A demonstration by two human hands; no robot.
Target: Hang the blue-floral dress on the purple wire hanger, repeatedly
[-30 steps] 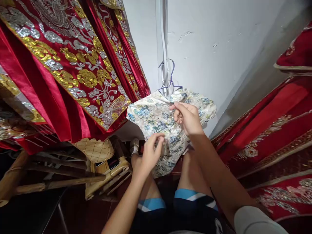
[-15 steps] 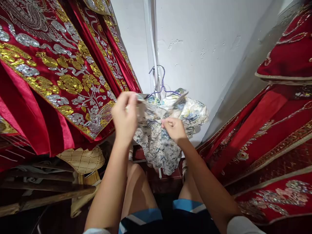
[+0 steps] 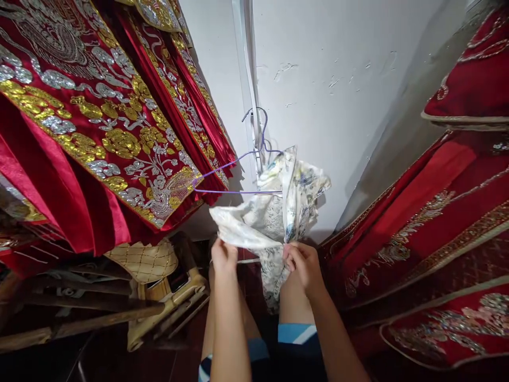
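Observation:
A white floral garment point(image 3: 274, 217) hangs by one shoulder from a purple wire hanger point(image 3: 238, 191), whose left arm is bare. My left hand point(image 3: 225, 254) is closed on the lower edge of the garment's loose left side, which is pulled down off the hanger. My right hand point(image 3: 300, 260) pinches the garment's front opening at its middle. The hanger's hook hangs at a white strap or pole point(image 3: 248, 79) against the wall.
Red embroidered garments with gold and silver sequins point(image 3: 119, 143) hang at the left, and more red garments point(image 3: 421, 212) at the right. A wooden chair point(image 3: 147, 318) stands at the lower left. Behind is a white wall point(image 3: 326, 69).
The garment's left shoulder has come off the hanger, baring its left arm. Both hands have moved down, the left one also to the right, with the cloth.

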